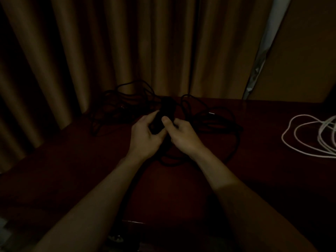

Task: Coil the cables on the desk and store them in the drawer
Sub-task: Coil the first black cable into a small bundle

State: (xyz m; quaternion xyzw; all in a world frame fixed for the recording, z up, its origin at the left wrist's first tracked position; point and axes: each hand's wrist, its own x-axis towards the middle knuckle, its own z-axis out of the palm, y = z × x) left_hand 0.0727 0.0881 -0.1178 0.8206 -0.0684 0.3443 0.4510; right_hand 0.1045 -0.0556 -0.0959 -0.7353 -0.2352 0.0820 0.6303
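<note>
The room is dim. Both of my hands meet over the middle of the dark red desk [72, 170] and hold one bundle of black cable [164, 113]. My left hand [145, 135] grips its lower part from the left. My right hand [180, 133] holds it from the right, thumb pressed on top. Loose black cable loops [218, 124] trail from the bundle over the desk to the right and toward me. A second tangle of black cable [123, 104] lies at the back left. The drawer is not clearly visible.
A loosely looped white cable [309, 137] lies on the desk at the far right. Tan curtains [127, 42] hang right behind the desk. A tan wall panel [300, 60] stands at the back right. The desk's front edge is lost in shadow.
</note>
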